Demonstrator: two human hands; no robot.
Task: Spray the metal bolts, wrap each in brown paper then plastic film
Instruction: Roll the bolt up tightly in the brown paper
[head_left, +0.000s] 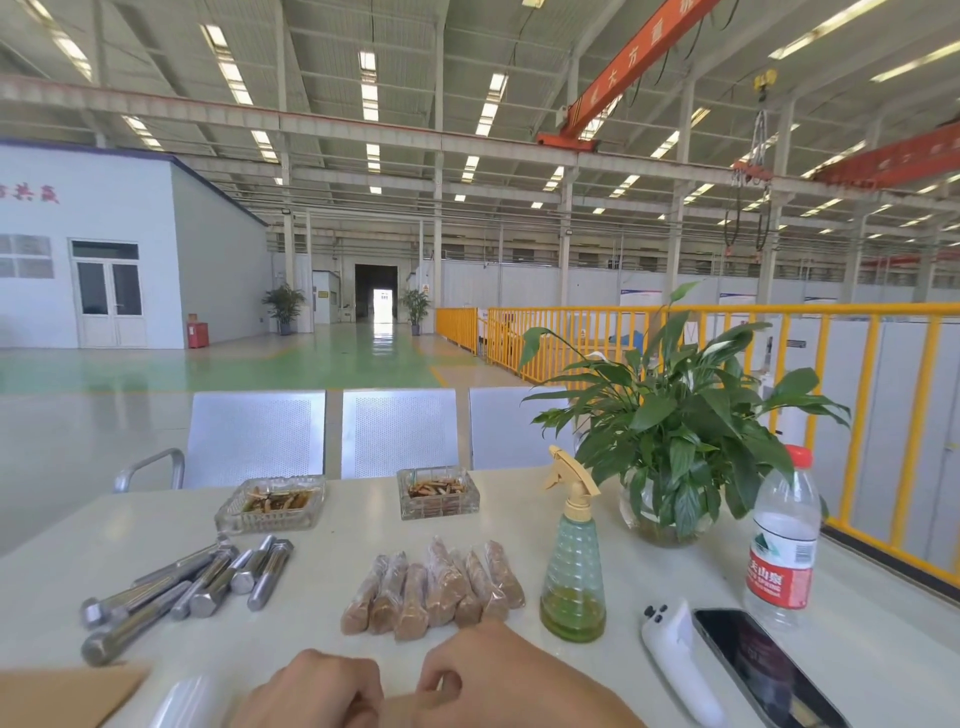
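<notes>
Risk: the bare bolts (182, 587) at 10 o'clock lie loosely stacked on the table (337, 571); a nudge from my forearm could roll them off the edge. My left hand (311, 693) and right hand (498, 680), at 6 o'clock, have curled fingers meeting over a piece of brown paper (397, 709); whether a bolt is inside, I cannot tell. The wrapped bolts (436, 590), at 12 o'clock, show brown paper under glossy film. The spray bottle (571, 571) stands at 2 o'clock.
</notes>
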